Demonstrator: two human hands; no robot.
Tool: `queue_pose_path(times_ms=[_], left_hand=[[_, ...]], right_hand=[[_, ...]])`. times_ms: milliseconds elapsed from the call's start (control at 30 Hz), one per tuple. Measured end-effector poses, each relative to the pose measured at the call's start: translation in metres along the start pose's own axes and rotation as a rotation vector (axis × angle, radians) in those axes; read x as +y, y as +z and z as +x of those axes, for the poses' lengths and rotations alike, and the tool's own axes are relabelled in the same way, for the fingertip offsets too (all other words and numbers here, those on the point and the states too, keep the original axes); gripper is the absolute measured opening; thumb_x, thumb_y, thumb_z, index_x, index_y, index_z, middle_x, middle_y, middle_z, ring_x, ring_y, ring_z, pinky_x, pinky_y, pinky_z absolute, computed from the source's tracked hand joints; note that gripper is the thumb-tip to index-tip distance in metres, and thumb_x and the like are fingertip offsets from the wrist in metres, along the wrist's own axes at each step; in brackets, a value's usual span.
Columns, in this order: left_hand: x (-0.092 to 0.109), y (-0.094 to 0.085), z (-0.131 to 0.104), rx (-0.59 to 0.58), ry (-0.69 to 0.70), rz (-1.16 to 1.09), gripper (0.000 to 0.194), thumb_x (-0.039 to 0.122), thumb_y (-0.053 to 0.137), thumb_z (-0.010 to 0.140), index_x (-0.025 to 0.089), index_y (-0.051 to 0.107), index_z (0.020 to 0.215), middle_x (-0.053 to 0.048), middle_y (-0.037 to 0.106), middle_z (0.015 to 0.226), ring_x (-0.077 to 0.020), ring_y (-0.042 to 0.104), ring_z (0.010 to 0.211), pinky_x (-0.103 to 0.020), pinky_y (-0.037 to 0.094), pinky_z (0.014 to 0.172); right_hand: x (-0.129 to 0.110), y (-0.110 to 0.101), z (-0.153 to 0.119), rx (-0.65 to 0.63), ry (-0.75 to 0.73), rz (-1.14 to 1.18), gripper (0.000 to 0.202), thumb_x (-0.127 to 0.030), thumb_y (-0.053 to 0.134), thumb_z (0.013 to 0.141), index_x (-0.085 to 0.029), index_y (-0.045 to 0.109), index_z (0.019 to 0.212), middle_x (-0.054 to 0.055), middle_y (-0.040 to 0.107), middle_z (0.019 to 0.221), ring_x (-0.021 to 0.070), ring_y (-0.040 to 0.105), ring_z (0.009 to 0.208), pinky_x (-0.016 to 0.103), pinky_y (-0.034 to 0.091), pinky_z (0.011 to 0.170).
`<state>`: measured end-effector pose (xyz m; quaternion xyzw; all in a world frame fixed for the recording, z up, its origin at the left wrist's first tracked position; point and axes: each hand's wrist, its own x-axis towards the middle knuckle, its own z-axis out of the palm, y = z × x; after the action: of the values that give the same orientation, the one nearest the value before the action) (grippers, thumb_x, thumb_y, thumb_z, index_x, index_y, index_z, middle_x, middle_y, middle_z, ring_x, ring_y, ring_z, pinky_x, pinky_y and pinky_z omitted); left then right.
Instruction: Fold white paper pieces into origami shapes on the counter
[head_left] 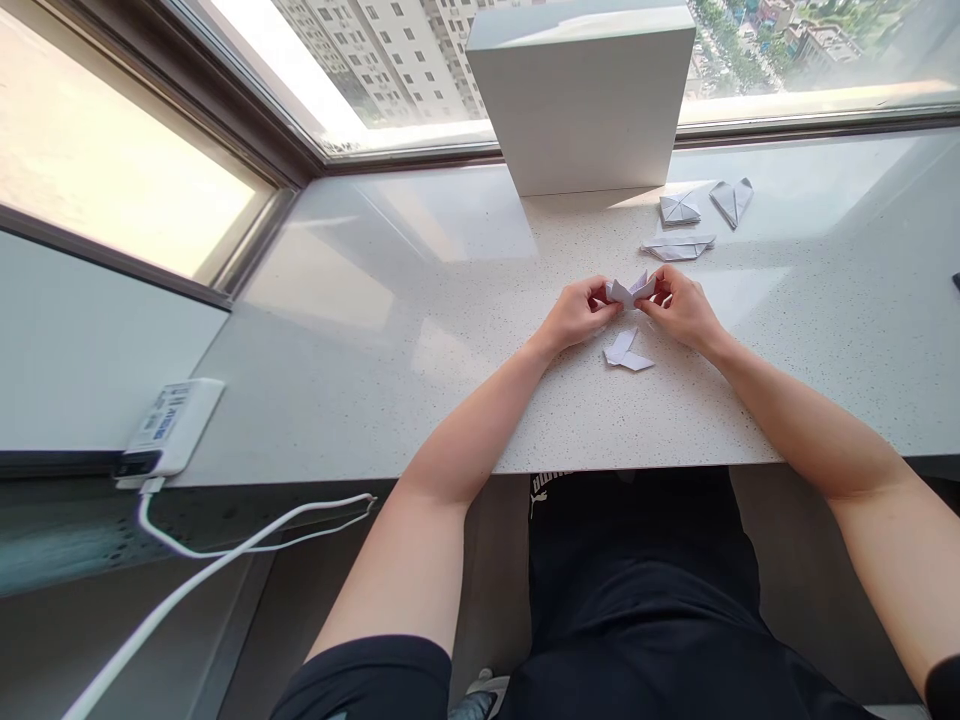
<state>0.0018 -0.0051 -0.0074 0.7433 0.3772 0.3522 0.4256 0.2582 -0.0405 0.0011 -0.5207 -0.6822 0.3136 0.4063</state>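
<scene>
A small folded white paper piece [630, 292] with pointed flaps is pinched between my two hands, just above the counter. My left hand [579, 312] grips its left side with thumb and fingers, and my right hand [681, 305] grips its right side. Part of the paper is hidden behind the fingertips. Just below my hands lies a second folded paper [627, 352], V-shaped, flat on the counter. Beyond my right hand rest a long boat-like folded paper [679, 247], a square folded paper [679, 208] and a heart-shaped folded paper [731, 201].
The pale speckled counter [337, 400] runs along the window. A large white box [589, 110] stands upright at the back against the glass. At the left edge sits a white power bank [172, 425] with a white cable [247, 540] hanging down. A dark object [956, 281] shows at far right.
</scene>
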Motion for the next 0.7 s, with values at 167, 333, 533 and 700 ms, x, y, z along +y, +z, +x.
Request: queue_pose_path(times_ms=[167, 333, 533, 700], left_hand=[[0.0026, 0.0003, -0.0009, 0.008, 0.018, 0.018, 0.016, 0.038, 0.082, 0.108, 0.022, 0.084, 0.107, -0.006, 0.088, 0.102, -0.0189, 0.073, 0.087, -0.034, 0.058, 0.083], [0.001, 0.0001, -0.0008, 0.0, 0.029, 0.025, 0.014, 0.036, 0.082, 0.108, 0.022, 0.085, 0.108, -0.005, 0.089, 0.103, -0.019, 0.074, 0.087, -0.034, 0.06, 0.083], [0.0002, 0.0001, 0.0013, 0.051, 0.03, 0.108, 0.008, 0.027, 0.088, 0.104, 0.024, 0.088, 0.111, -0.007, 0.087, 0.116, -0.0203, 0.076, 0.097, -0.036, 0.064, 0.091], [0.0013, 0.0005, 0.0002, 0.036, 0.054, 0.162, 0.006, 0.027, 0.086, 0.109, 0.025, 0.089, 0.114, -0.007, 0.084, 0.114, -0.0205, 0.072, 0.096, -0.037, 0.063, 0.093]], right_hand=[[0.0031, 0.0011, 0.0002, 0.026, 0.03, -0.021, 0.047, -0.053, 0.098, 0.095, -0.031, 0.06, 0.113, 0.004, 0.08, 0.1, 0.0259, 0.073, 0.084, 0.047, 0.063, 0.086], [-0.0008, -0.0002, 0.001, -0.01, 0.008, -0.074, 0.024, -0.046, 0.085, 0.104, -0.028, 0.069, 0.105, 0.005, 0.079, 0.097, 0.0249, 0.07, 0.082, 0.046, 0.06, 0.085], [-0.0057, -0.0003, -0.0001, -0.013, -0.035, -0.093, 0.018, -0.042, 0.077, 0.105, -0.027, 0.069, 0.097, 0.007, 0.08, 0.097, 0.0246, 0.068, 0.081, 0.045, 0.058, 0.086], [-0.0065, -0.0012, -0.0008, -0.02, -0.048, -0.111, 0.014, -0.039, 0.076, 0.105, -0.027, 0.072, 0.099, 0.008, 0.082, 0.1, 0.0252, 0.068, 0.084, 0.045, 0.058, 0.089]])
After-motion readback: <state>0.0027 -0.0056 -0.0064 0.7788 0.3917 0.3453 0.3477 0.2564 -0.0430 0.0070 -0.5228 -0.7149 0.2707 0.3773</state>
